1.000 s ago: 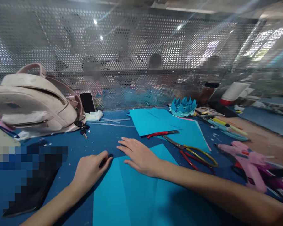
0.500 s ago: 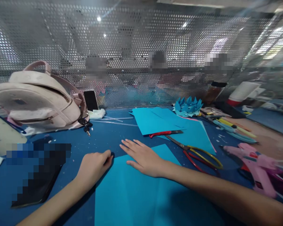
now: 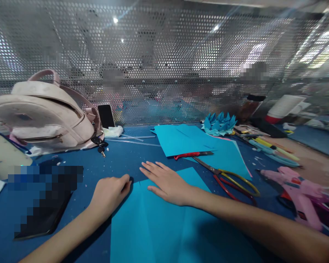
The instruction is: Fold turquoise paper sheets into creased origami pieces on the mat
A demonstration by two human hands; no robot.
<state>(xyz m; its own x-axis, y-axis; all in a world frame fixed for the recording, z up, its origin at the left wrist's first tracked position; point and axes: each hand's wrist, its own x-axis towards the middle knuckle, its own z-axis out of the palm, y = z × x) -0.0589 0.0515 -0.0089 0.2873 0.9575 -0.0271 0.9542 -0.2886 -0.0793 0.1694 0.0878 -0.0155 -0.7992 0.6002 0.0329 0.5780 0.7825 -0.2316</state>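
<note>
Large turquoise paper sheet [image 3: 164, 226] lies near centre on dark blue tabletop [image 3: 120, 160]. Right hand [image 3: 167, 180] open, flat, pressing far edge. Left hand [image 3: 109, 193] loosely curled, fingertips pinching far-left corner. Judged: folding step; crease needs firm pressing next.

Craft workshop, scissors [image 3: 227, 178], glue gun [image 3: 298, 193], perforated partition [image 3: 164, 62]
</note>
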